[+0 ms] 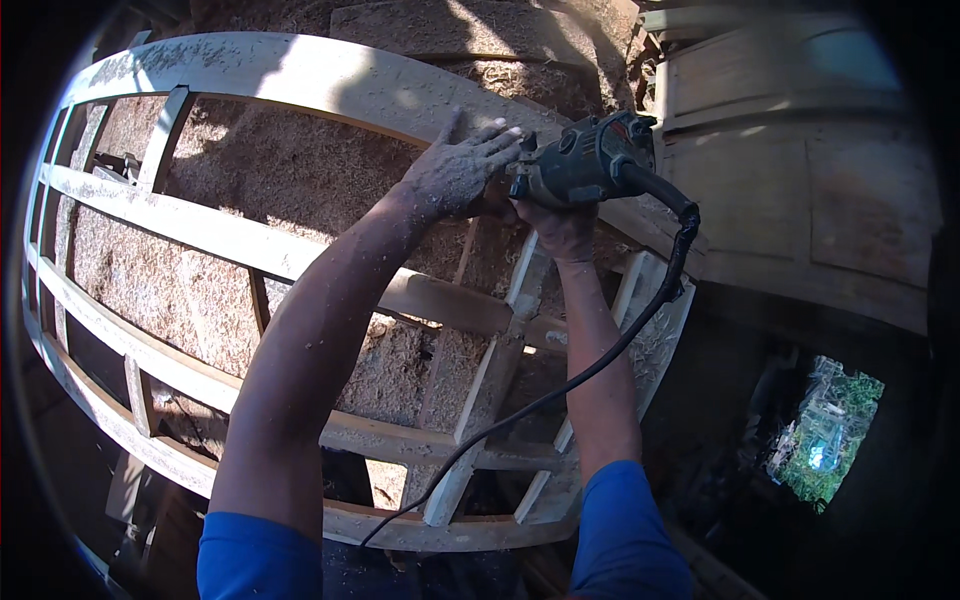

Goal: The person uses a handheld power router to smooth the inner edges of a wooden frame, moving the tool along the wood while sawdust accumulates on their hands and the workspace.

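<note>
A corded power tool (590, 160) with a dark green body lies over the far rail of a wooden frame (250, 70), right of the middle. My right hand (562, 228) is closed around its near side; the fingers are partly hidden under the body. My left hand (458, 168), dusted with wood powder, reaches to the tool's left end. Its fingers are stretched out and spread, with the tips close against the tool; contact cannot be made out. From the tool's right end a black cord (672, 290) curves down across my right forearm and the frame.
Long rails and short crosspieces make up the frame, with gaps between them. Sawdust and shavings (190, 270) cover the ground beneath. Panelled wooden boards (800, 180) stand at the right. Below them, a bright opening (825, 435) shows greenery.
</note>
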`<state>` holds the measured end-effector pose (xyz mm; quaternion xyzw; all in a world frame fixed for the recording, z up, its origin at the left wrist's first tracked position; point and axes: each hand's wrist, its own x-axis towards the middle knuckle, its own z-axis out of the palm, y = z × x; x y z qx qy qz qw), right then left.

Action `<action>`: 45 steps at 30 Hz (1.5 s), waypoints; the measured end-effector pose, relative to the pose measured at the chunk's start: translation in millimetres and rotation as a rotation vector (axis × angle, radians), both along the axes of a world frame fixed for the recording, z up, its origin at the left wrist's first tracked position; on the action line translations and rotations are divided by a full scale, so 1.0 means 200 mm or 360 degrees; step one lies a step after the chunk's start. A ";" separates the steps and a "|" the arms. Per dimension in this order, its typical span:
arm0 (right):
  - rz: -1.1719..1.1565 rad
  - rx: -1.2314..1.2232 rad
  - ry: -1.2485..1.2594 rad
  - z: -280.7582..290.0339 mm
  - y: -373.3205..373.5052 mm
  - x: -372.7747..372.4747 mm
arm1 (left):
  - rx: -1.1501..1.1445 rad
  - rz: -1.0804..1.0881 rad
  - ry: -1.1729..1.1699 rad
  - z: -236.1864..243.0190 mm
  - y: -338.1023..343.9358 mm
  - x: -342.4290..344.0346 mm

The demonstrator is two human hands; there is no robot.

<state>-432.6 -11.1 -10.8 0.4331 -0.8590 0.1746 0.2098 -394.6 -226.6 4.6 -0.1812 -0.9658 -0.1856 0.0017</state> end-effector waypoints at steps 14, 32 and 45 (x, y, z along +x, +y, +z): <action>-0.0171 0.0231 0.0276 0.04 0.08 0.02 | -0.0054 -0.0064 -0.0107 0.03 0.09 -0.06; -0.0118 -0.0312 -0.0344 0.05 -0.39 0.11 | 0.0059 -0.0046 -0.0065 0.05 -0.36 0.06; -0.0193 -0.0965 -0.1613 -0.03 -0.76 0.05 | -0.0004 0.0023 -0.0176 0.13 -0.62 0.08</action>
